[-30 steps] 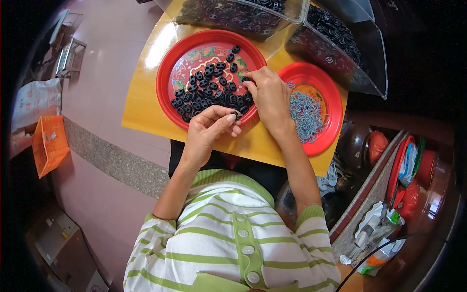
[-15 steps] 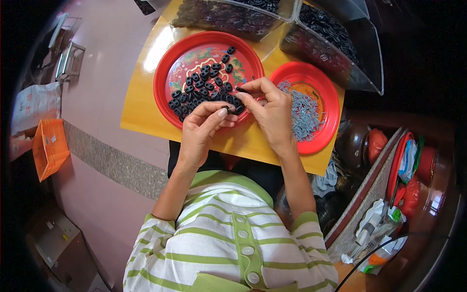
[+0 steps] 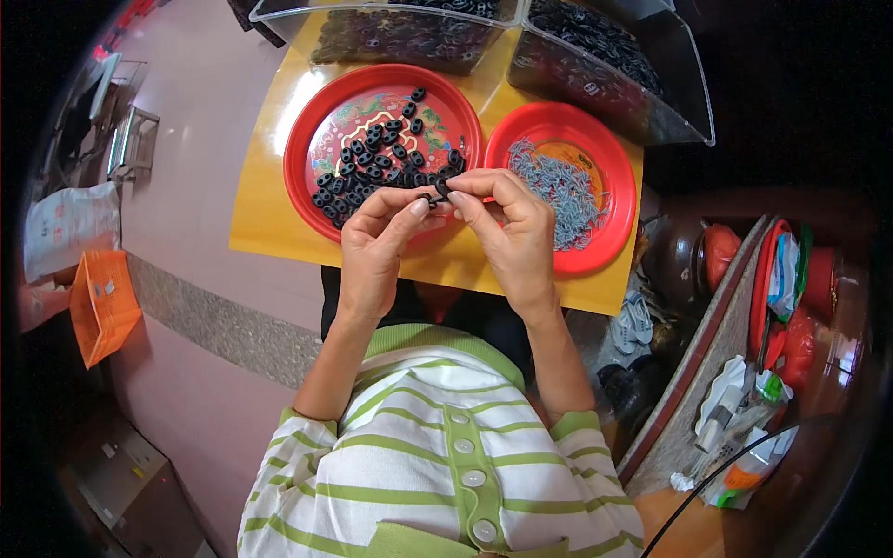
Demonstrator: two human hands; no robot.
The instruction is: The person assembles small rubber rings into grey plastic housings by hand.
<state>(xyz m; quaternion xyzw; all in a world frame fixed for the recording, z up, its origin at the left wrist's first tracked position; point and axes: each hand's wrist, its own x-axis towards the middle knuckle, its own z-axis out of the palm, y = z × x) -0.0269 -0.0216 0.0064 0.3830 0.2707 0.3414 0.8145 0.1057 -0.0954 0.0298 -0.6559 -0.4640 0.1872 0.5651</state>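
Observation:
My left hand (image 3: pixel 377 246) pinches a small black plastic piece (image 3: pixel 429 198) between thumb and forefinger. Close against it, my right hand (image 3: pixel 514 232) holds another small black piece (image 3: pixel 443 188) in its fingertips; the two pieces meet or nearly meet. Both hands are above the near right rim of a round red tray (image 3: pixel 296 139). Inside lie several black oval pieces (image 3: pixel 374 172), each with two holes. A smaller red plate (image 3: pixel 621 195) to the right holds a heap of thin grey-blue pins (image 3: pixel 561 200), partly behind my right hand.
Clear plastic bins (image 3: pixel 609 70) full of black parts stand along the back of the yellow table (image 3: pixel 270 228). On the floor at left are an orange bag (image 3: pixel 104 307) and a white sack (image 3: pixel 74 232). Jars and bags crowd a shelf (image 3: pixel 693 344) at right, with a black cable (image 3: pixel 716 474) nearby.
My right hand has come down and left, bringing its black piece to the one in my left hand. The view has shifted slightly, moving tray and bins leftward in the picture.

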